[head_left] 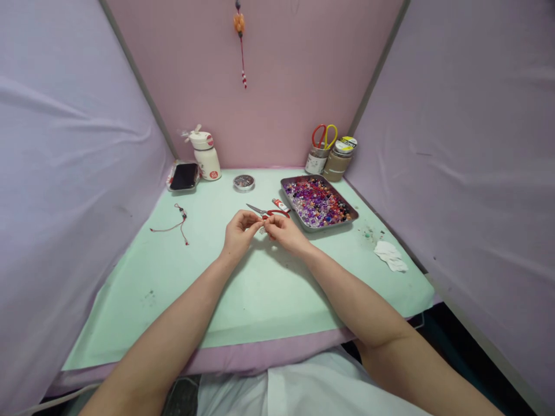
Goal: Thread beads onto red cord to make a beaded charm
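Observation:
Both hands meet over the middle of the green table [269, 289]. My left hand [238, 231] is closed in a pinch, its fingertips touching those of my right hand [284, 232], which is pinched too. What they hold between them is too small to name. Just beyond the fingers lie small red-handled scissors [269, 212] and a little red and white tube [280, 204]. A metal tray [353, 215] full of purple, pink and clear beads [318, 202] sits to the right of my right hand.
A red cord with beads [177, 222] lies at the left. At the back stand a white bottle [207, 156], a black phone [184, 175], a small round tin [243, 182] and two jars [332, 159] with scissors. White paper scraps [391, 256] lie at right. A beaded tassel [240, 34] hangs on the pink wall.

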Motion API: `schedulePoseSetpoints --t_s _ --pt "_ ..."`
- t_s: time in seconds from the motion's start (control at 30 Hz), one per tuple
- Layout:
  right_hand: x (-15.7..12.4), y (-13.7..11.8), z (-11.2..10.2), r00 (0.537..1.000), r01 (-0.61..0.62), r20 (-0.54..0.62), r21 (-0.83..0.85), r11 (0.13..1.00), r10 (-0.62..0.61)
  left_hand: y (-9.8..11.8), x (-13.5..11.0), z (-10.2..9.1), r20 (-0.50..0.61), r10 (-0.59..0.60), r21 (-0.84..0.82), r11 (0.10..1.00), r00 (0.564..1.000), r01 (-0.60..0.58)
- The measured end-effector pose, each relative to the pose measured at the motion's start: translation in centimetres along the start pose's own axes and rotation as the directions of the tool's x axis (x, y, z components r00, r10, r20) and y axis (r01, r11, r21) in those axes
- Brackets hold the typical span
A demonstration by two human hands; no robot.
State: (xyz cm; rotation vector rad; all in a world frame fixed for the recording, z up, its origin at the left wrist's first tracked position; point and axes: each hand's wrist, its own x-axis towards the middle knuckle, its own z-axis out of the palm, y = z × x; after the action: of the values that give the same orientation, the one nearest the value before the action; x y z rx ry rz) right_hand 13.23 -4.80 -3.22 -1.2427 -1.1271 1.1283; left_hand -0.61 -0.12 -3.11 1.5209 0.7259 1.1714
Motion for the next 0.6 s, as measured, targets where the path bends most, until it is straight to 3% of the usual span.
schedulePoseSetpoints --t_s 0.13,0.27,0.43,0.6 --pt "0.0 -0.1 -0.1 0.984 0.153 -0.054 -0.202 0.967 -0.167 0.0 0.0 0.0 -0.016 -0.005 -0.014 1.000 1.000 0.005" --pt "-0.1 -0.3 -0.1 0.966 0.210 -0.088 -0.272 0.939 -0.242 0.1 0.0 0.1 -0.035 -0.033 -0.020 0.999 0.999 0.033" --pt "0.1 -0.2 -0.3 0.964 0.213 -0.121 -0.191 0.958 -0.239 -0.3 0.5 -0.2 -0.099 -0.059 0.005 0.998 0.993 0.060" --pt "0.3 -0.1 -0.3 0.980 0.150 -0.133 0.007 0.989 -0.148 -0.9 1.2 -1.1 -0.175 -0.094 0.156 0.980 0.980 0.122"
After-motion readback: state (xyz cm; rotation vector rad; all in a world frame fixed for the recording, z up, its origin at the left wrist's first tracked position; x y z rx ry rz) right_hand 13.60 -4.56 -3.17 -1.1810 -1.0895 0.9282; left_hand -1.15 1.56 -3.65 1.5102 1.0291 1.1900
